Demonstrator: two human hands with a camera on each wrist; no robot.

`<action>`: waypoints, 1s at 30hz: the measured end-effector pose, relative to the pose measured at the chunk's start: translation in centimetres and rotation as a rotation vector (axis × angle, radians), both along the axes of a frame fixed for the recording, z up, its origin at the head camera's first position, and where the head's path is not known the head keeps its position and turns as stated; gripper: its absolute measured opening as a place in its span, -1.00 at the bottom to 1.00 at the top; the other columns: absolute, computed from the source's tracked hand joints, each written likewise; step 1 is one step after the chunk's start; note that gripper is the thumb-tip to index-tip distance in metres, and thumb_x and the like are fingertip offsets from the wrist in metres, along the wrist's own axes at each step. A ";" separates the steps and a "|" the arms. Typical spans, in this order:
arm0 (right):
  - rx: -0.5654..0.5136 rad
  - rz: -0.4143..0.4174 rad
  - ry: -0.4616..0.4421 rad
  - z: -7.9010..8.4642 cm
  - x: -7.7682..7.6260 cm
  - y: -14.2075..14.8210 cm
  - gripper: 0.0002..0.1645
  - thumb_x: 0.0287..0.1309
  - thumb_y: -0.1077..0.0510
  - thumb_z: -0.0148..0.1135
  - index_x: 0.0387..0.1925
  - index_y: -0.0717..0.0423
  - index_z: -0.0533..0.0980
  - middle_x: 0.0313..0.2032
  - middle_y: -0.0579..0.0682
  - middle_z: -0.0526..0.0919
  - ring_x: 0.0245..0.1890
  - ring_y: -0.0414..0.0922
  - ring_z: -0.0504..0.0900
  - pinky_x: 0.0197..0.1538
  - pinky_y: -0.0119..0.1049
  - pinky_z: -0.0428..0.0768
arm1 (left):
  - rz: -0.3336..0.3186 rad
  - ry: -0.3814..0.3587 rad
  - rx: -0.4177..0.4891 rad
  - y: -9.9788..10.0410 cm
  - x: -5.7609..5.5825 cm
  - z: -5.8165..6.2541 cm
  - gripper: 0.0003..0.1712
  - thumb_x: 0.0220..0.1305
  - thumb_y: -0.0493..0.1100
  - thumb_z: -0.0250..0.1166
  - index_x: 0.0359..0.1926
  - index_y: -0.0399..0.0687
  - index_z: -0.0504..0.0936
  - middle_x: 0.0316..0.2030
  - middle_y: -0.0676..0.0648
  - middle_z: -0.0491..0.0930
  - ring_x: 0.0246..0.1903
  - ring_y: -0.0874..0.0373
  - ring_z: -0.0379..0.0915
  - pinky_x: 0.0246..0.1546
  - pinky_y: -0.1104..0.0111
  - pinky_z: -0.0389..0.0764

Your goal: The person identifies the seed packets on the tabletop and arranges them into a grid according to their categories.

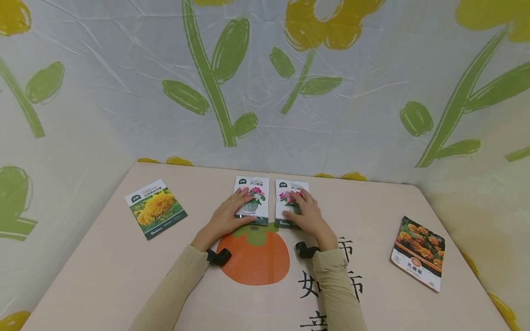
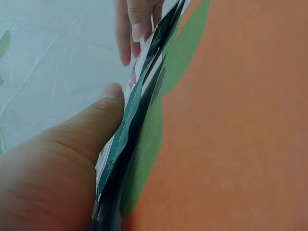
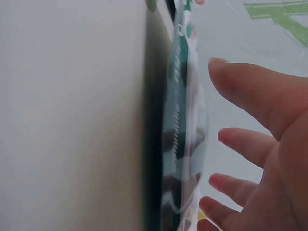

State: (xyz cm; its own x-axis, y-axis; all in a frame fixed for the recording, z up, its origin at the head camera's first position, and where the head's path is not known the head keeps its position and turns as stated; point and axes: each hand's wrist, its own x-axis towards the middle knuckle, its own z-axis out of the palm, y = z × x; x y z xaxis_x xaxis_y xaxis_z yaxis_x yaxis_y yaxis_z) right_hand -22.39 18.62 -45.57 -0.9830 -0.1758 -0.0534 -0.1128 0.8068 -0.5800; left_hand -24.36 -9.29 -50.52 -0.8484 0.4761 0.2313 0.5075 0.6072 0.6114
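Note:
Two seed packets printed with a pink flower in a pot lie side by side in the head view. My left hand rests over the left packet, its thumb along the bottom end. The left wrist view shows that thumb against the packet's face, with several layered green edges below it. Over the right packet my right hand has its fingers spread. In the right wrist view its fingertips are straight and stand off the packet's glossy face.
A seed packet with yellow flowers lies at the far left of the table. At the right, several stacked packets with orange flowers lie tilted. A printed orange persimmon marks the cloth before the hands. Behind hangs a flowered curtain.

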 end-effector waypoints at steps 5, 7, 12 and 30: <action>-0.035 0.014 0.019 0.7 0.1 0.6 -0.17 0.31 0.01 0.21 0.48 0.21 0.15 0.50 0.37 -0.11 0.46 0.39 -0.13 0.33 0.47 -0.04 | 0.019 -0.075 0.035 -0.1 0.2 0.2 -0.16 0.25 0.18 0.36 0.45 -0.02 0.34 0.53 -0.03 0.04 0.53 0.00 -0.20 0.45 -0.02 -0.01; -0.049 0.013 0.021 1.3 0.2 0.9 -0.16 0.33 0.02 0.20 0.49 0.21 0.13 0.50 0.37 -0.14 0.46 0.40 -0.16 0.32 0.49 -0.06 | 0.027 -0.125 0.062 -0.1 0.3 0.3 -0.16 0.25 0.18 0.37 0.45 -0.01 0.34 0.53 -0.01 0.03 0.53 0.02 -0.22 0.46 -0.02 -0.03; -0.048 0.020 0.052 2.6 0.4 1.8 -0.16 0.35 0.01 0.20 0.50 0.22 0.10 0.51 0.36 -0.17 0.45 0.42 -0.18 0.30 0.52 -0.07 | 0.046 -0.219 0.095 -0.2 0.4 0.8 -0.17 0.26 0.19 0.35 0.46 0.05 0.32 0.55 0.05 -0.02 0.54 0.05 -0.32 0.46 -0.03 -0.08; 0.044 -0.004 0.129 6.3 2.0 8.3 -0.13 0.34 -0.02 0.22 0.49 0.24 0.10 0.49 0.41 -0.17 0.43 0.49 -0.19 0.27 0.54 -0.13 | 0.118 -0.198 0.001 -5.7 1.1 2.7 -0.15 0.28 0.19 0.33 0.47 -0.05 0.30 0.56 -0.02 -0.06 0.54 -0.05 -0.35 0.44 -0.13 -0.11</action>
State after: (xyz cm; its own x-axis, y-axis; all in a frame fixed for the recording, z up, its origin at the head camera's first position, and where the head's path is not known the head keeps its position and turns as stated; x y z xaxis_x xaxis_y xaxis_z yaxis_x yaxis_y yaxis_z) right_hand -20.42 26.89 -39.23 -0.9829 -0.1720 0.0662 -0.1809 0.8317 -0.5249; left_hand -23.27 -15.03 -47.85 -0.9270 0.3710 0.0549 0.3031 0.6547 0.6925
